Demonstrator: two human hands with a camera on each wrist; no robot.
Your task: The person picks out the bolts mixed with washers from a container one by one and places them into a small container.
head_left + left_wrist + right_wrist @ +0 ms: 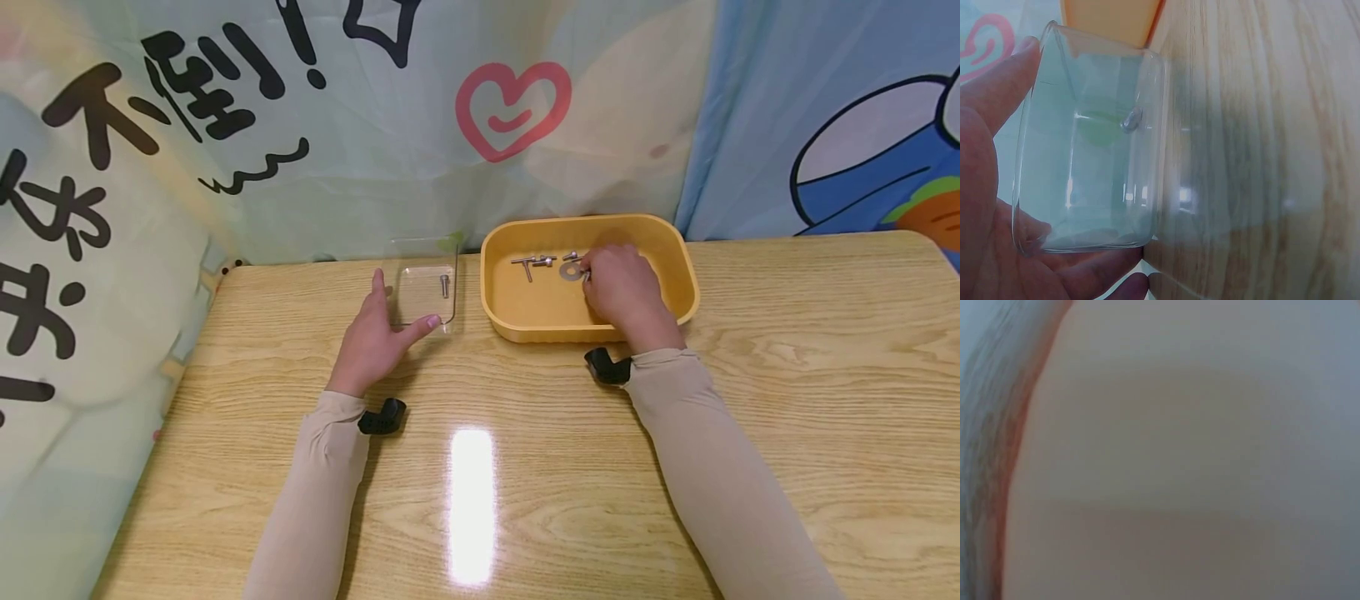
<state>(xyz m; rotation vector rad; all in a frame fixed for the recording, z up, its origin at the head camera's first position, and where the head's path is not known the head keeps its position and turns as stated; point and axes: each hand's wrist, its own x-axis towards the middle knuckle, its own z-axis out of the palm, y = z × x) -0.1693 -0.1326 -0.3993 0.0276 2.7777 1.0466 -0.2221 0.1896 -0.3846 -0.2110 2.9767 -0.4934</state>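
Note:
My left hand [372,346] holds a clear plastic box [412,310] by its side, thumb along the near rim and fingers around the left wall. Inside that box lies a single metal screw [445,286]; the left wrist view shows the clear box [1104,156] from close up. My right hand [624,287] reaches down into a yellow tray [540,331], fingers bent toward its floor. Right by those fingertips lies a flat metal washer [570,272], with a bit of metal showing beside it. The fingertips are mostly hidden, and I cannot tell whether they pinch anything.
Several more screws [542,262] lie in the tray left of my right hand. Both containers stand at the back of the wooden table [555,467], against a printed cloth [600,108]. In the right wrist view, a blurred pale yellow surface [1166,444] fills most of the picture.

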